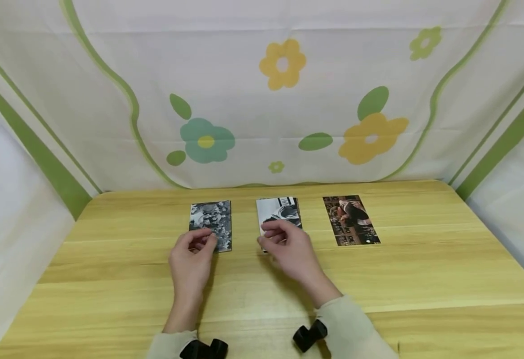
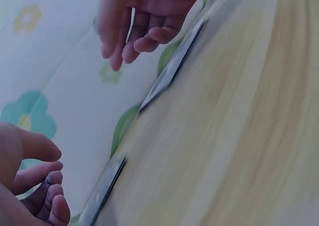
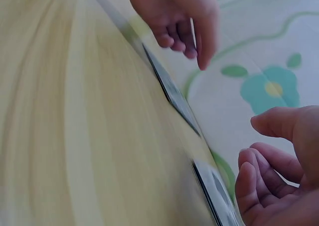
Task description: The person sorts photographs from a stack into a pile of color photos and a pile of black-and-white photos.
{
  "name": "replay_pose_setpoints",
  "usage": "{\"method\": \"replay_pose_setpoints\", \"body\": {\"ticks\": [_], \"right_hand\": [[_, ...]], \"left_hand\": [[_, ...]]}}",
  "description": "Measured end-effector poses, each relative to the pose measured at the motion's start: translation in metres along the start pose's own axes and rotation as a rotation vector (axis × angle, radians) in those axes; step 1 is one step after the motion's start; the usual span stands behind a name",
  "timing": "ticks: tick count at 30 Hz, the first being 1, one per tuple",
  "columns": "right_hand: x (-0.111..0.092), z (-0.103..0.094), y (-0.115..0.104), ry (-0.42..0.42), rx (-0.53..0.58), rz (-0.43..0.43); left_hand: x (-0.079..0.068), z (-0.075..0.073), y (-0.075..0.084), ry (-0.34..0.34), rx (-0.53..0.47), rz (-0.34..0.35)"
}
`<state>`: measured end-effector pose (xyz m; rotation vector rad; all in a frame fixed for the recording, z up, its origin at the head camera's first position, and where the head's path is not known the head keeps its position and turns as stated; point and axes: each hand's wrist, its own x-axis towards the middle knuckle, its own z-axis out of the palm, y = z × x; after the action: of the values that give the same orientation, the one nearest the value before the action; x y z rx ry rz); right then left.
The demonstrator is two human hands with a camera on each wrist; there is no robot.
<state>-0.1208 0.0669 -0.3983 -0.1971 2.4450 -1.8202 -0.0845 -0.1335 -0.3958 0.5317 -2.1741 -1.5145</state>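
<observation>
Three spots on the wooden table hold photo cards. A small stack topped by a black-and-white crowd picture [image 1: 219, 219] lies on the left, and its near-left part is covered by my left hand [image 1: 192, 262]. That hand hovers over it with fingers loosely bent and nothing between them. My right hand [image 1: 292, 252] hangs above the near edge of the middle stack of cards [image 1: 284, 208], also holding nothing. Both wrist views show a gap between thumb and fingers. On the right lies a dark-toned photo card [image 1: 353, 220], slightly turned, away from both hands.
The pale wood table [image 1: 253, 309] reaches back to a white cloth [image 1: 244, 65] printed with flowers, with cloth walls on both sides too. Black wrist-worn devices [image 1: 309, 335] sit at the sleeves.
</observation>
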Motion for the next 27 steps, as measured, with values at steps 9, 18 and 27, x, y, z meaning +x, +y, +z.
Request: {"method": "replay_pose_setpoints", "body": {"ticks": [9, 18, 27], "right_hand": [[-0.012, -0.048, 0.018, 0.134, -0.009, 0.101], [-0.017, -0.067, 0.025, 0.171, 0.003, 0.138], [-0.017, -0.071, 0.03, 0.191, 0.002, 0.166]], "left_hand": [[-0.026, 0.024, 0.015, -0.156, -0.077, 0.041], [-0.028, 0.033, 0.01, -0.187, -0.081, 0.01], [-0.037, 0.045, 0.009, -0.232, -0.107, -0.001]]}}
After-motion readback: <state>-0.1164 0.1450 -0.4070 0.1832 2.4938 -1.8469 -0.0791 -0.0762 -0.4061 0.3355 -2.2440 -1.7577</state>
